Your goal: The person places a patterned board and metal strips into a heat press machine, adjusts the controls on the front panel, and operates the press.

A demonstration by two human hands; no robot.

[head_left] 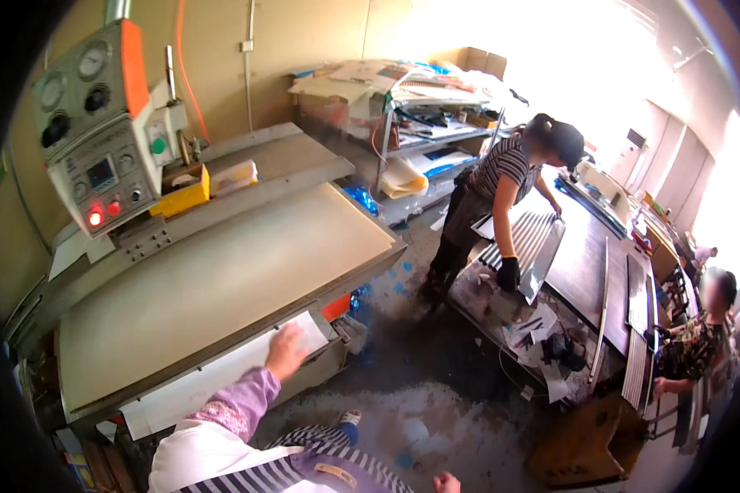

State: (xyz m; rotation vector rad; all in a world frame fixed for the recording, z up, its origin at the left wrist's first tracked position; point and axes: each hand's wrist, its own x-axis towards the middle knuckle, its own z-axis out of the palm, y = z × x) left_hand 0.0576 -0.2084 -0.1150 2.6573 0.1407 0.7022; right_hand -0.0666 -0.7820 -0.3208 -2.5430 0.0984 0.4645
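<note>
My left hand [285, 352], in a purple sleeve, reaches out beside the front edge of a machine with a broad cream-coloured flat bed [222, 279]. Its fingers are smeared by motion, and I cannot tell whether they hold anything. Behind and below the hand a white sheet [181, 398] hangs along the machine's front. At the bottom edge only a small part of my right hand [446, 483] shows, low over the floor, its fingers mostly hidden. Left of the bed stands a control box [99, 168] with gauges, knobs and a lit red button.
A yellow bin [181, 191] sits behind the bed. Loaded shelves [436, 123] stand at the back. Across the aisle a person [514, 181] bends over ribbed metal sheets [526, 238] on a worktable [580, 279]. Another person [699, 345] works at far right, near a brown carton [588, 444].
</note>
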